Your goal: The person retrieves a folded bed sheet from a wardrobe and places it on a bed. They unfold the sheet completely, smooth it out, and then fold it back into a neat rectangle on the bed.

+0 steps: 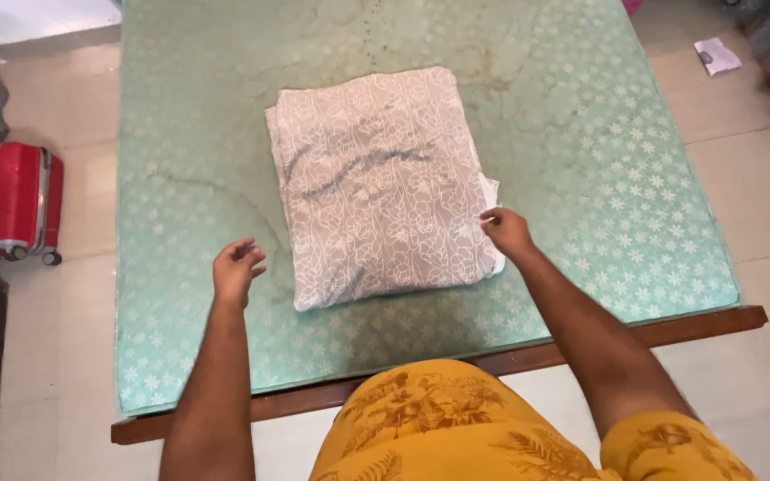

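A folded grey bedsheet with a white floral line pattern lies in a thick rectangle on the green flower-print mattress. My right hand pinches the sheet's right edge near its lower corner, where a white inner layer peeks out. My left hand hovers over the mattress just left of the sheet, fingers loosely curled and holding nothing. Both forearms reach in from the bottom of the view, above my yellow patterned clothing.
The mattress rests on a dark wooden bed frame on a pale tiled floor. A red wheeled suitcase stands at the left. A small white paper lies on the floor at top right, near dark cloth items.
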